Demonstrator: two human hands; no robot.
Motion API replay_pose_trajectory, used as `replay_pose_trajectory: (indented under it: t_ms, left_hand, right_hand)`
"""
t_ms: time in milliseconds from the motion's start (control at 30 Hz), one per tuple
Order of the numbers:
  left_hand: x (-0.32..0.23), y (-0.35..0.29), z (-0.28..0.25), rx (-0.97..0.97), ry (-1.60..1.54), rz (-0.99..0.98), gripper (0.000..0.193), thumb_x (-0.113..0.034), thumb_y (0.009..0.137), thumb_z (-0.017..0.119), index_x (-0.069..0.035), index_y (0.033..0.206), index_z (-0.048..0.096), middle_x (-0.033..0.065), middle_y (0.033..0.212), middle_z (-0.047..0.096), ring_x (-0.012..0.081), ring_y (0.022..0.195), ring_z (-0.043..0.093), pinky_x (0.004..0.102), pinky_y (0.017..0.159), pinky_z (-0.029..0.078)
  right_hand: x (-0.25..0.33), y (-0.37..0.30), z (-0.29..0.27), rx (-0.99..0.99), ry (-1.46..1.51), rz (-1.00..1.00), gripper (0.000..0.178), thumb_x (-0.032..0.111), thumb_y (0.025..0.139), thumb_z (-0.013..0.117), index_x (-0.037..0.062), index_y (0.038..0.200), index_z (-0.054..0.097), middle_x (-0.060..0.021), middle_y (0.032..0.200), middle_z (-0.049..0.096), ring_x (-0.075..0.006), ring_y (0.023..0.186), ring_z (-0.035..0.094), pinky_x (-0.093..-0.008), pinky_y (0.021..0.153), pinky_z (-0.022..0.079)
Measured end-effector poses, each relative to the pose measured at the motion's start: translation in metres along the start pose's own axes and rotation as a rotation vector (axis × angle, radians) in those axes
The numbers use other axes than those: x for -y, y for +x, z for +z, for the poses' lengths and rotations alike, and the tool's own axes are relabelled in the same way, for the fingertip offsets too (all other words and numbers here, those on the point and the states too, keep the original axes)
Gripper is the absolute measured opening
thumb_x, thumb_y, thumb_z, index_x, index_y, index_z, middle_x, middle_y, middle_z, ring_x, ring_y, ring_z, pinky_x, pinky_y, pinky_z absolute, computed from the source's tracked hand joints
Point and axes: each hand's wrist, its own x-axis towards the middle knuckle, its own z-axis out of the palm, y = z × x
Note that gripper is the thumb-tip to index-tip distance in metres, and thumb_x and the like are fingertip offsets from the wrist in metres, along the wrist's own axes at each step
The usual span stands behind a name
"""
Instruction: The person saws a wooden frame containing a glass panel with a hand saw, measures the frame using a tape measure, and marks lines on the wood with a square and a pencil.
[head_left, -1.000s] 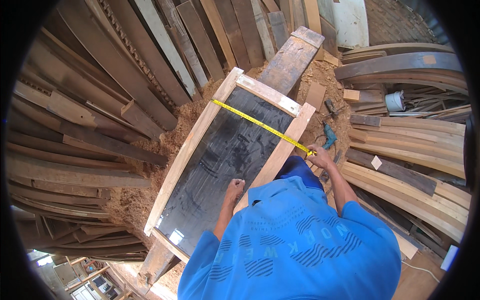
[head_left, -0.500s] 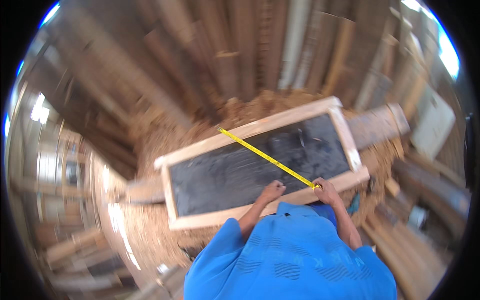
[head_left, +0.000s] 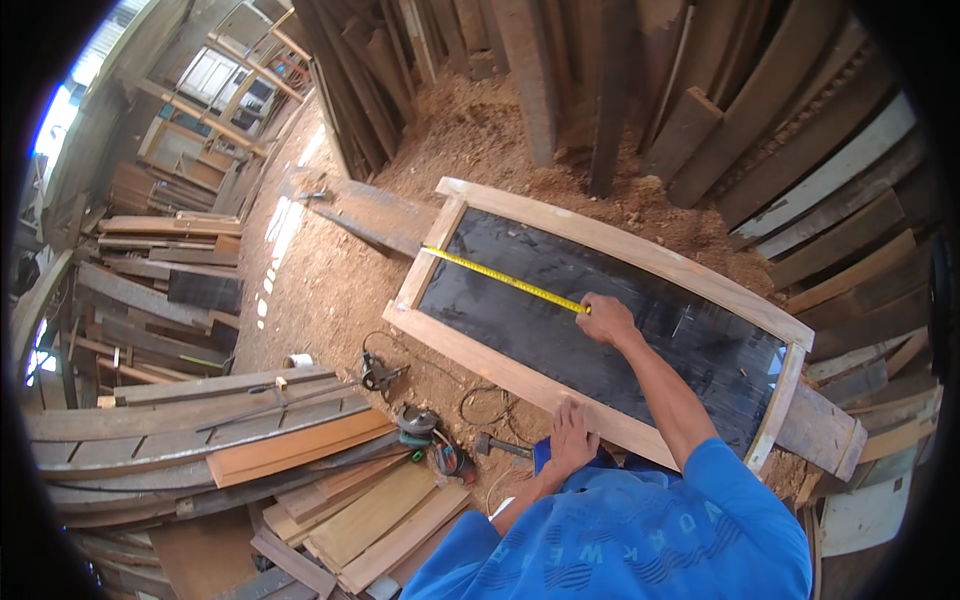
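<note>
A rectangular wooden frame (head_left: 665,258) lies before me with a dark glossy panel (head_left: 640,375) inside it. Closed round the case end of a tape measure, my right hand (head_left: 606,318) is over the middle of the panel. From it the yellow tape blade (head_left: 510,281) runs to the left, its tip at the frame's left short rail (head_left: 430,257). Most of the tape's case is hidden by my fingers. My left hand (head_left: 572,437) rests flat with fingers spread on the frame's near long rail (head_left: 510,377), holding nothing.
Boards (head_left: 828,447) extend from under both frame ends. Left of me on the sawdust floor (head_left: 290,320) lie a circular saw (head_left: 418,424), a hammer (head_left: 500,445), a corded power tool (head_left: 380,374) and stacked planks (head_left: 300,445). Upright timbers (head_left: 610,100) line the far side.
My view has turned to the left. The tape blade went from crossing the panel's width to running toward the left short rail. My left hand opened onto the near rail.
</note>
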Motion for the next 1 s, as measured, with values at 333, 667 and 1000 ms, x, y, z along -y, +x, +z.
replay_pose_trajectory:
  t_ms: [333,667,1000]
  left_hand:
    - [0.01,-0.003,0.006,0.101,-0.021,-0.042,0.075,-0.027,0.086,0.07,0.004,0.148,0.042,0.0364,0.158,0.026,0.0525,0.148,0.023,0.0555,0.123,0.02]
    - [0.088,0.018,0.024,0.101,-0.114,-0.772,0.067,-0.05,0.099,0.047,0.0,0.144,0.047,0.0262,0.143,0.05,0.0446,0.136,0.043,0.0595,0.113,0.033]
    - [-0.002,0.033,0.082,-0.043,-1.259,-1.279,0.069,-0.062,0.101,0.029,-0.014,0.149,0.043,0.0131,0.151,0.047,0.0364,0.137,0.045,0.06,0.116,0.031]
  right_hand:
    - [-0.019,0.005,0.009,0.069,0.019,0.026,0.05,0.032,0.083,0.065,0.0132,0.13,0.067,-0.0171,0.127,0.069,-0.035,0.12,0.065,-0.0455,0.102,0.051]
    - [-0.306,-0.154,-0.06,-0.04,0.163,0.001,0.038,0.021,0.076,0.071,0.012,0.113,0.072,-0.0158,0.11,0.073,-0.0341,0.105,0.069,-0.0438,0.093,0.055]
    - [-0.562,-0.32,-0.084,-0.332,0.042,0.259,0.042,0.012,0.068,0.075,0.0153,0.11,0.078,-0.0159,0.11,0.072,-0.0363,0.112,0.064,-0.0454,0.101,0.051]
